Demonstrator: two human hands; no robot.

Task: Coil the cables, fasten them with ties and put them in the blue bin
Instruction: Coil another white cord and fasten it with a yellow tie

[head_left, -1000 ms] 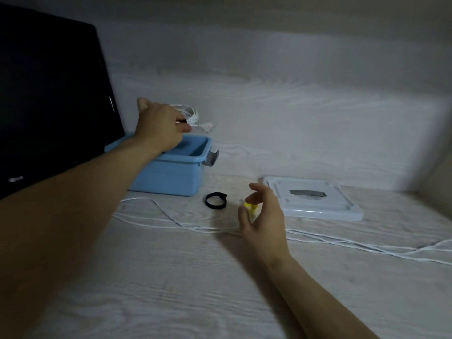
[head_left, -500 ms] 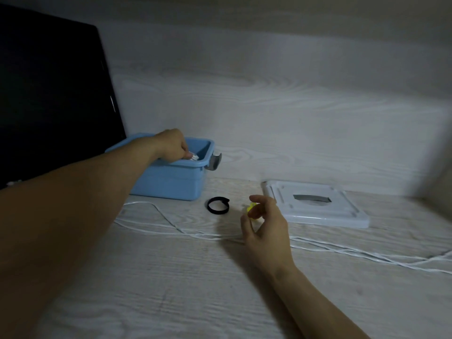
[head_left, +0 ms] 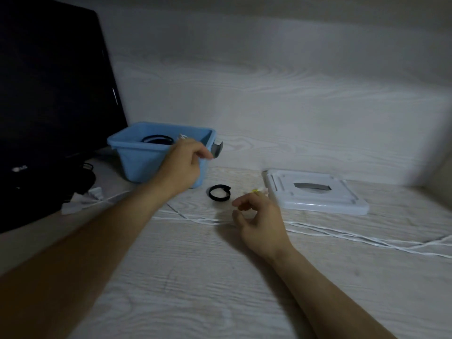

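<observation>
Now, in the head view, I am watching the left hand hanging in front of the bin, its fingers loosely curled and holding nothing that I can make out. The right hand is hovering just over the desk with thumb and forefinger half curled towards each other; something small and yellow is showing by its fingertips, but I cannot tell whether it is being pinched or only lying there. Inside the bin a dark coil and a bit of white cable are already lying. The loose cable is trailing in several white strands across the desk, passing under the right hand and off to the right. I am judging it light, limp and springy, likely to slide on the smooth top, so taking it near one end and feeding loops looks best. A black tie is sitting curled between bin and right hand. A white tray is lying to the right, a monitor standing at the left, and pale wood-grain panels are closing in the dim alcove.
</observation>
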